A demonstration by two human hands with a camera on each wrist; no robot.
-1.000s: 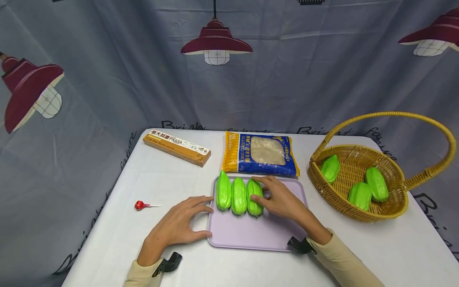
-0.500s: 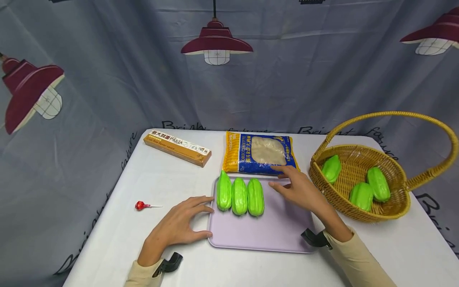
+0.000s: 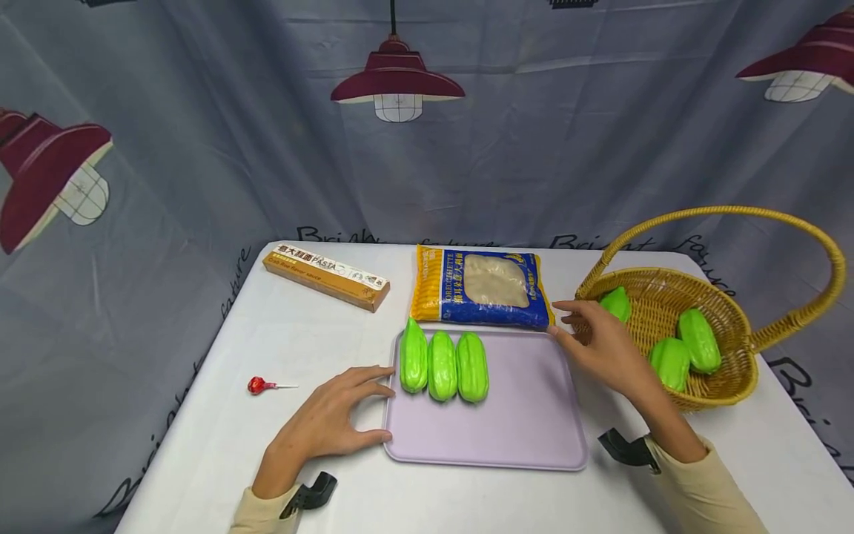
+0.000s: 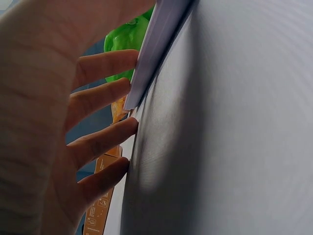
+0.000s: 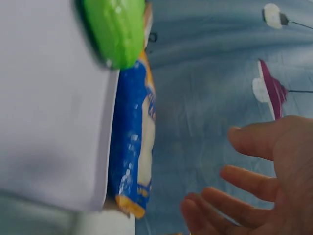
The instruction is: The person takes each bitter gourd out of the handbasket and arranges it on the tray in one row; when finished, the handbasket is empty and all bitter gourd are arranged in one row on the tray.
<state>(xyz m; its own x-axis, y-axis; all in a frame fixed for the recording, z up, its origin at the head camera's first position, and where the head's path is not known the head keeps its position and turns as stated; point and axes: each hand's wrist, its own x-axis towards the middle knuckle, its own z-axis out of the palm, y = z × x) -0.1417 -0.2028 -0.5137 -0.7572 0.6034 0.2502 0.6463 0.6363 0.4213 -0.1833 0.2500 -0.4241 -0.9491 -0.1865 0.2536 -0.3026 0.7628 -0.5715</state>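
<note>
Three green ridged fruits [image 3: 442, 367], which look like star fruit, lie side by side on the left half of a lilac tray [image 3: 487, 437]. At the tray's left rim my left hand [image 3: 327, 415] has its fingers spread, with fingertips touching or very near the edge. In the left wrist view those fingers [image 4: 105, 95] are straight beside the tray wall. My right hand [image 3: 603, 348] is above the gap between the tray and a wicker basket [image 3: 600, 352], its fingers relaxed and holding nothing. Three more green fruits [image 3: 699, 341] are in the basket, one partly hidden behind that hand.
Behind the tray lies a blue and yellow pasta bag [image 3: 494, 289]. A brown pasta box [image 3: 327, 276] is at the back left, and a red lollipop [image 3: 259, 385] lies on the left side of the white table [image 3: 320, 334]. The basket's tall handle [image 3: 734, 211] arches over it.
My right hand has let go of the rightmost fruit on the tray and moved right, up to the basket's left side. My left hand stays at the tray's edge.
</note>
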